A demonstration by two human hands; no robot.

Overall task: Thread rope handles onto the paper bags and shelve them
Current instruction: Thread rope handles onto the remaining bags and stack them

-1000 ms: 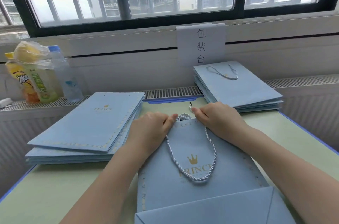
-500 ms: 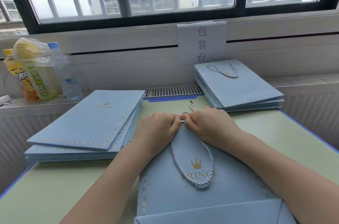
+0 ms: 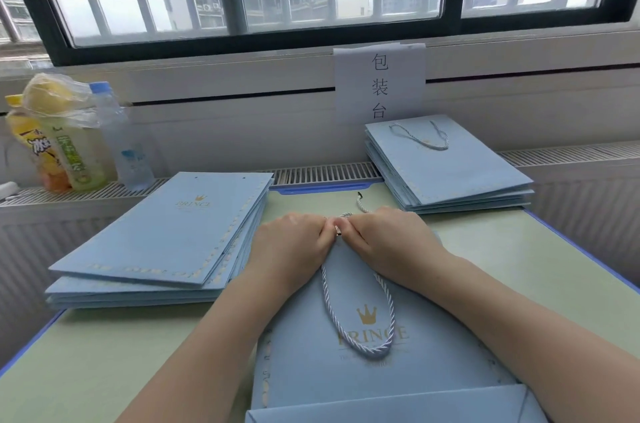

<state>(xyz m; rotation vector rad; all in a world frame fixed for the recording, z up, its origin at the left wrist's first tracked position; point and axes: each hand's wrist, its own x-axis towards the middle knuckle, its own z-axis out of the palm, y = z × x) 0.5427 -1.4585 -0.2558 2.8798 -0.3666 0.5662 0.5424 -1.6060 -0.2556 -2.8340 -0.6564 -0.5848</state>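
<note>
A flat light-blue paper bag (image 3: 433, 363) with a gold crown print lies in front of me on the green table. A silver-blue rope handle (image 3: 360, 350) loops down over its front. My left hand (image 3: 294, 246) and my right hand (image 3: 391, 242) meet at the bag's top edge, fingertips together, both pinching the rope there. A loose rope end (image 3: 360, 201) with a dark tip sticks out beyond my right hand. The bag's holes are hidden under my fingers.
A stack of flat bags without handles (image 3: 166, 235) lies at the left. A second stack (image 3: 446, 166), its top bag carrying a rope handle, sits at the back right. Drink bottles (image 3: 69, 142) stand on the radiator ledge at far left. A paper sign (image 3: 379, 83) hangs below the window.
My hands have drawn together at the bag's top edge; a second ago they were apart. The rope loop on the bag's front has narrowed and lengthened slightly.
</note>
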